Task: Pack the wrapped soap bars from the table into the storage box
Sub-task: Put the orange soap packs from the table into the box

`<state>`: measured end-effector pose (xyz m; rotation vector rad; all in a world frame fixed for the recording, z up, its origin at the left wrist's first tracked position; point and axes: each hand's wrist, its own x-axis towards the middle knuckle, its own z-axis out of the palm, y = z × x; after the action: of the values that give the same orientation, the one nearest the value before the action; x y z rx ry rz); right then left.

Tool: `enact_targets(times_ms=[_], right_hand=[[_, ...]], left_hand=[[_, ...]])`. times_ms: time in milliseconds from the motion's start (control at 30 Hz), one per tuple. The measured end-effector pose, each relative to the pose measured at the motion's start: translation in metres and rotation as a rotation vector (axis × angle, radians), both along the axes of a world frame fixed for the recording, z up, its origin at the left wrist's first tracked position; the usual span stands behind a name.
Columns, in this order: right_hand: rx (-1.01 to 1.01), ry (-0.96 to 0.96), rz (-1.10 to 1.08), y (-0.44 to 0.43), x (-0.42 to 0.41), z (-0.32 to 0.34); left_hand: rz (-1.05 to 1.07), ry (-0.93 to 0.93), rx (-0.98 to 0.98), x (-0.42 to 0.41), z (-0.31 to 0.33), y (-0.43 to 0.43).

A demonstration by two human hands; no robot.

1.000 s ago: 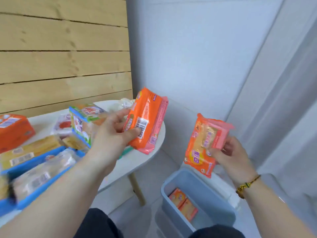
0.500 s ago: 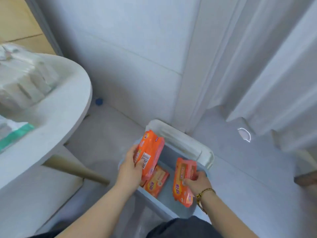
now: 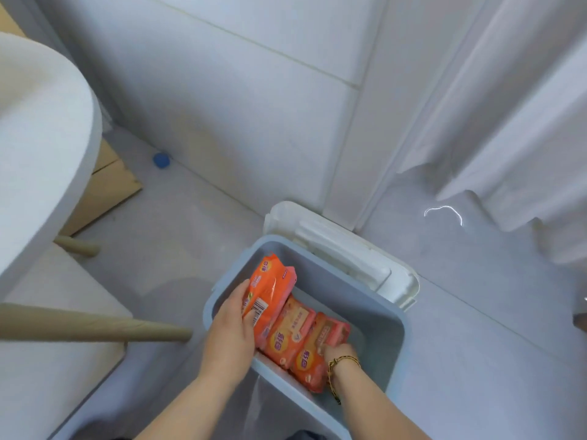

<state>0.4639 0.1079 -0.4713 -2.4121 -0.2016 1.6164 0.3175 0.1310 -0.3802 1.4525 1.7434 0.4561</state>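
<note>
Left hand point(image 3: 229, 333) gripping upright soap pack point(image 3: 270, 289), right hand point(image 3: 339, 352) gripping rightmost pack point(image 3: 313, 350) inside storage box point(image 3: 355, 293)

We find the storage box point(image 3: 344, 290) on the floor point(image 3: 190, 236) right of the worktop point(image 3: 38, 138), its lid point(image 3: 349, 249) behind it, soap packs point(image 3: 292, 331) inside.

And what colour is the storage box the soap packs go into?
The storage box is pale blue-grey, shown in the head view.

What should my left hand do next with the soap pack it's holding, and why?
Probably lay it down flat and let go: the left hand grips its orange soap pack tilted at the blue storage box's left wall, while the right hand's second pack already lies inside.
</note>
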Motion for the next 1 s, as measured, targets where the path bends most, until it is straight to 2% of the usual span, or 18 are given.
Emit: enact_targets(times_ms=[100, 267, 567, 600, 667, 700, 767, 900, 933, 1000], right_hand=[[-0.027, 0.018, 0.106, 0.002, 0.002, 0.006], [-0.067, -0.078, 0.349, 0.005, 0.006, 0.006], [-0.101, -0.121, 0.638, 0.003, -0.001, 0.023], [-0.058, -0.163, 0.614, 0.002, -0.001, 0.028], [0.172, -0.195, 0.412, -0.002, 0.005, 0.037], [0.313, -0.161, 0.279, -0.003, 0.008, 0.043], [0.493, 0.04, 0.031, -0.001, 0.012, 0.058], [0.622, 0.545, -0.18, 0.007, 0.015, 0.073], [0.633, 0.596, -0.204, 0.008, 0.015, 0.074], [0.632, 0.538, -0.164, 0.007, 0.017, 0.072]], left_hand=[[0.028, -0.005, -0.011, 0.003, -0.001, 0.002], [0.022, -0.017, -0.007, 0.003, 0.0, 0.002], [-0.033, -0.07, -0.047, -0.003, -0.005, 0.006], [-0.023, -0.1, -0.056, -0.002, -0.005, 0.007], [-0.004, -0.178, -0.084, 0.0, -0.005, 0.008], [0.01, -0.223, -0.105, 0.002, -0.006, 0.008], [0.041, -0.305, -0.162, 0.008, -0.008, 0.007], [-0.018, -0.379, -0.26, 0.025, -0.008, -0.005], [-0.048, -0.385, -0.26, 0.027, -0.007, -0.008], [-0.145, -0.349, -0.253, 0.028, -0.009, -0.012]])
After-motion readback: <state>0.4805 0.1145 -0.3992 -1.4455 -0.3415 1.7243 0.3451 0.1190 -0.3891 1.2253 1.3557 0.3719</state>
